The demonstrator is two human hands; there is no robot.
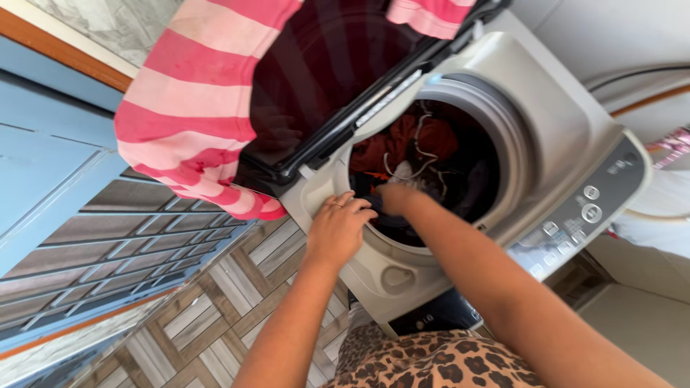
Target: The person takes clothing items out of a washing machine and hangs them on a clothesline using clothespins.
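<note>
Tiled floor (215,316) in brown and pale strips, blue metal gate (86,215) on one side. Top-load washing machine (553,129), lid up, pink striped cloth (187,108) draped over the lid (323,79). Left hand (338,228) flat on drum rim, fingers spread, holding nothing. Right hand (395,197) reaches into the drum, closed on dark laundry (431,154); grip partly hidden. Risk, my guess: white cords tangled in clothes could snag; draped cloth may slide off.

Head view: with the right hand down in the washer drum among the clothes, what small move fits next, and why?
Probably lift the right hand up out of the drum with the dark clothes it reaches into, because the left hand already braces on the rim and the lid stands open.
</note>
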